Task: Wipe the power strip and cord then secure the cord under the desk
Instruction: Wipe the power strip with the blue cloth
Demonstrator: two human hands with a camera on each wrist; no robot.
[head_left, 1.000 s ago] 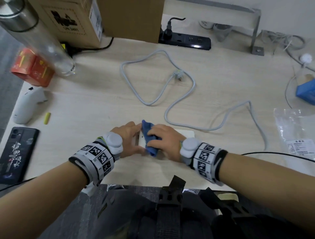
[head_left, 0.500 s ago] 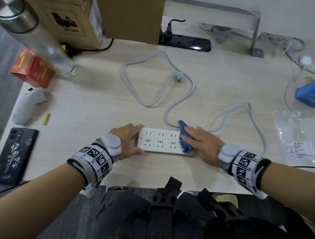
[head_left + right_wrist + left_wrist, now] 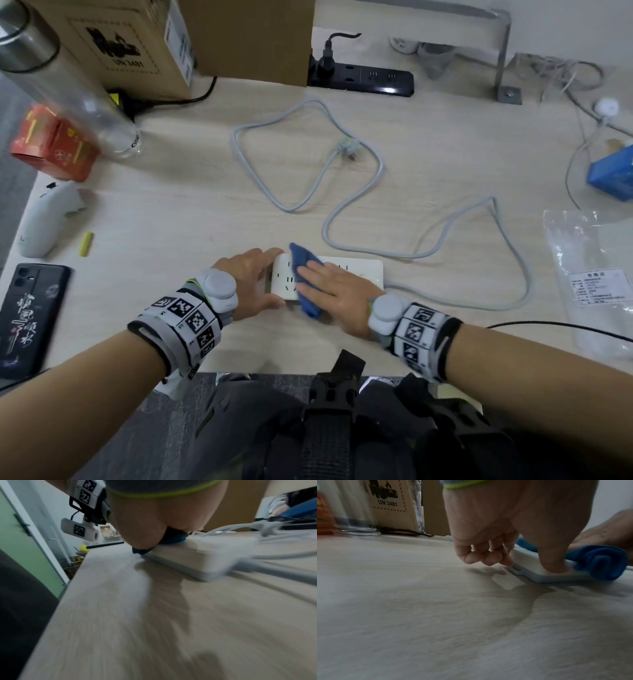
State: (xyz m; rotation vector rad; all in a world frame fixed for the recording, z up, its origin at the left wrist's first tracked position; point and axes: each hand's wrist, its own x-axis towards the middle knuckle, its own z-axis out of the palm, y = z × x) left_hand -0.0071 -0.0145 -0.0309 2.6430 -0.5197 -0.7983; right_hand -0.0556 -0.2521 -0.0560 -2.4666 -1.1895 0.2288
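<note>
The right hand [image 3: 337, 286] lies flat, fingers straight, pressing a blue cloth [image 3: 305, 274] down onto the white power strip [image 3: 356, 270]; the cloth sits across the strip's left half and hangs over its near edge. The left hand [image 3: 248, 282] braces the strip's left end, thumb [image 3: 553, 562] pressed on the top face near the corner, the other fingers [image 3: 481, 555] curled down against the end edge, so the strip is pinched in place. The strip rests flat on the tabletop [image 3: 171, 212], close to the near edge, right in front of the person. Its grey cord [image 3: 445, 240] leaves the right end, swings out to the right, and loops back across the middle of the tabletop, ending in a plug [image 3: 347, 147] that lies loose, well apart from the strip. Farther back, a black power strip [image 3: 373, 80] sits beside a cardboard box [image 3: 137, 44]. On the left lie a phone [image 3: 30, 315] and a clear bottle [image 3: 68, 92]; on the right, a plastic bag [image 3: 592, 274].
</note>
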